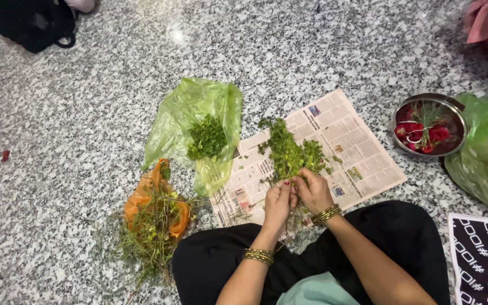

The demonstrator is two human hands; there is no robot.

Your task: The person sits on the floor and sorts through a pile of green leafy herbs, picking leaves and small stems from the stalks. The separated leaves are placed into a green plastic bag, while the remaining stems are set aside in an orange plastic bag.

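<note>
Both hands meet over a sheet of newspaper (pixel 345 147) spread on the speckled stone floor (pixel 74 113), just in front of the person's crossed legs. The left hand (pixel 278 203) and the right hand (pixel 313 191) touch each other, and the fingers of both are pinched together on the stems of a bunch of herbs (pixel 289 151), whose leafy top fans out away from the person across the middle of the paper. Each wrist carries gold bangles (pixel 326 214). To the left of the paper lies a flattened green bag (pixel 187 113) with a small heap of picked leaves (pixel 207 137) on it, the bag's edge touching the newspaper. Nearer the left knee an orange bag (pixel 142 195) holds a tangle of bare stems (pixel 151 234) that spills onto the floor. Well to the right, beyond the paper, stands a steel bowl (pixel 429 125) with red flowers (pixel 439 134) inside, and a second green bag (pixel 487 152) lies just beside it. A black bag (pixel 35 22) sits at the far left corner, and a black patterned cloth (pixel 484 254) lies by the right knee.
</note>
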